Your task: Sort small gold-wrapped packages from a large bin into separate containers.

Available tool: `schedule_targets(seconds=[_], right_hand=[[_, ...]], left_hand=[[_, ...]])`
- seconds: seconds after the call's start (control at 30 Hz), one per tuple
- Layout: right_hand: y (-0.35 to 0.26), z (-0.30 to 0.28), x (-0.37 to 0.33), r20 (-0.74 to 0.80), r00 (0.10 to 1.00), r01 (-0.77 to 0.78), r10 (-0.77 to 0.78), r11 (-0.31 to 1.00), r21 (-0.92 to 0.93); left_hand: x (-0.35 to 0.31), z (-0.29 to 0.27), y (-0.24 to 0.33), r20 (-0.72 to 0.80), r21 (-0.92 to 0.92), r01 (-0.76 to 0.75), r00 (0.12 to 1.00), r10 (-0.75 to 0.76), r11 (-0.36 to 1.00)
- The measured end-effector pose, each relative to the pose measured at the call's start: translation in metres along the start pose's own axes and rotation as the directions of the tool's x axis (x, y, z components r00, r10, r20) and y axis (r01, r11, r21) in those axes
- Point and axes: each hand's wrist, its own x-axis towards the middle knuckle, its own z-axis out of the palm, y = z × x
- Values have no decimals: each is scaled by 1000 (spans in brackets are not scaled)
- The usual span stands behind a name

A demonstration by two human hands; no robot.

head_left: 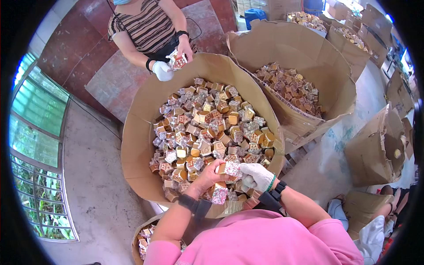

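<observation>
- Pink shirt (256, 238) of the person at the near edge
- Left hand (208, 178), bare, fingers closed round a house-shaped piece (232, 169) above the near side of the big cardboard box (140, 145)
- Right hand (259, 176), white-gloved, fingers curled at the piece's right end; whether it grips, I cannot tell
- Similar pieces (204, 132) heaped inside
- Far left, a co-worker (148, 27) holding another piece (178, 62)

Room above the heap (207, 126); 1 cardboard wall (136, 145) rings it.

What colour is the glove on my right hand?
The glove is white with a green cuff edge, seen in the head view.
</observation>
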Motion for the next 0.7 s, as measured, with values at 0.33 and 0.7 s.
schedule_targets(seconds=[0.33,0.7], right_hand=[[-27,-54,34,32,948,306,-318,932,195],[25,-87,28,-104,986,125,-128,991,-39]], left_hand=[[17,37,-63,-186,-682,63,948,-256,728],[121,56,85,-180,-703,-224,974,136,675]])
